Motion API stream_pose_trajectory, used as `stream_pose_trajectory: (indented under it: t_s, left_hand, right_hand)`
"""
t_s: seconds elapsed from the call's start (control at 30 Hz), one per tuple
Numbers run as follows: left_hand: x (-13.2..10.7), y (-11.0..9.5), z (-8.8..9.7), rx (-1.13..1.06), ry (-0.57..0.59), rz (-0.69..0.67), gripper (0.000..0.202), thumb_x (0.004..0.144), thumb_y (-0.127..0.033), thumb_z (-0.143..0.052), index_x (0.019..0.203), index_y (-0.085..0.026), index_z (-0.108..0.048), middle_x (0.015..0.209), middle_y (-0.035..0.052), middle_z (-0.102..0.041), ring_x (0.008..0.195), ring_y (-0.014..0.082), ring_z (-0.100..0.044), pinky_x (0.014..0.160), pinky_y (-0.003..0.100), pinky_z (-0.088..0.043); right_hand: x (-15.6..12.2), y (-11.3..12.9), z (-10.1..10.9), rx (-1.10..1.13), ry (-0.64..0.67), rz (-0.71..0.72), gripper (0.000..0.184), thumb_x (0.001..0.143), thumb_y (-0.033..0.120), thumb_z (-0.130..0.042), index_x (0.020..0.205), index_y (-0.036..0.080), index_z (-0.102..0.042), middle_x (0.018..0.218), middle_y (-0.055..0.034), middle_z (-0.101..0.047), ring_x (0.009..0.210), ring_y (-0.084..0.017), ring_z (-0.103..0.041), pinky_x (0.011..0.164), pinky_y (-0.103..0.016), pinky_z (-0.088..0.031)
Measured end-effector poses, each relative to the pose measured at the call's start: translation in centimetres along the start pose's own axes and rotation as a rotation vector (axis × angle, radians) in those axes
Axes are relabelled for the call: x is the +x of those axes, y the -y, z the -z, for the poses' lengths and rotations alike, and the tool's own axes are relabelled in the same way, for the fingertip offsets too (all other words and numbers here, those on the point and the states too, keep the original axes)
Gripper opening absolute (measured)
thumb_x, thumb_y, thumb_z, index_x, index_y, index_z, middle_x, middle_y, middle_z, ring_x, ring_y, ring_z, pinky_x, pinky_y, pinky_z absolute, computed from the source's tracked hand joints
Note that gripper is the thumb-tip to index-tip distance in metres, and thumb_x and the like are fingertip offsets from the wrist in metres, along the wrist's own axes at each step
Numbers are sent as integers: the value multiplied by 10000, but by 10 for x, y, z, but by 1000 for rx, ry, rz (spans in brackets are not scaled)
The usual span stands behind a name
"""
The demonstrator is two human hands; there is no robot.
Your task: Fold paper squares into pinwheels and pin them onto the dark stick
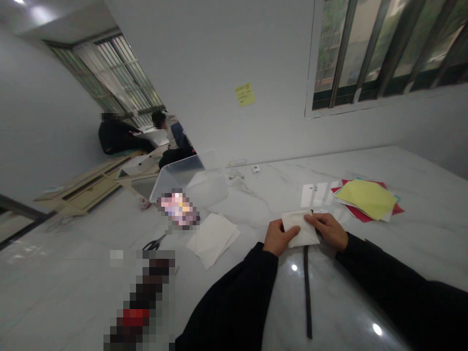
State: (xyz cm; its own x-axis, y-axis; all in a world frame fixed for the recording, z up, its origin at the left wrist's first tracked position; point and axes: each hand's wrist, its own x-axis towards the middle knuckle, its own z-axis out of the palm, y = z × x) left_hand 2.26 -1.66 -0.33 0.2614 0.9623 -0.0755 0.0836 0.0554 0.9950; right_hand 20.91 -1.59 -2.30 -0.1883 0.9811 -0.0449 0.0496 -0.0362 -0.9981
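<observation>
Both my hands rest on a small white folded paper (297, 225) lying on the white marble table (420, 195). My left hand (278, 238) pinches its lower left edge with curled fingers. My right hand (328, 229) presses the paper's right side, fingers bent over it. A thin dark stick (307, 287) runs from under the paper toward me along the table.
A stack of coloured sheets, yellow on top (367, 199), lies to the right. White sheets (212, 239) and scissors (155, 243) lie to the left, near a clear plastic box (183, 178). Two people sit on the floor far back left.
</observation>
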Motion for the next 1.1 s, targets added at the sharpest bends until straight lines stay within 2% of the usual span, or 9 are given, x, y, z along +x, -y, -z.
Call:
stream_pose_trajectory:
  t_s: [0.2,0.43,1.1]
  left_hand:
    - [1,2,0,5,-2,-4,391,711,-343,-729,978,-57,-724,991,163,-734,845,270,-691,744,354,-539]
    - [3,5,1,-29,-35,-21,422,703,-363,-743,986,-51,-723,996,172,-731,852,280,-691,761,373,-543]
    - [5,7,1,-56,-54,-17,416,693,-349,-753,997,-67,-723,1000,153,-736,863,266,-696,772,353,-546]
  right_hand:
    - [0,1,0,24,7,7,495,817,609,-588,760,134,-713,649,-29,-657,554,-152,-544,511,-263,-415]
    - [-1,5,1,32,98,-2,431,787,531,-672,964,144,-737,873,-57,-747,738,-217,-665,656,-303,-516]
    - [0,2,1,-31,98,48,426,811,514,-654,982,135,-746,869,-61,-751,748,-226,-677,660,-310,-521]
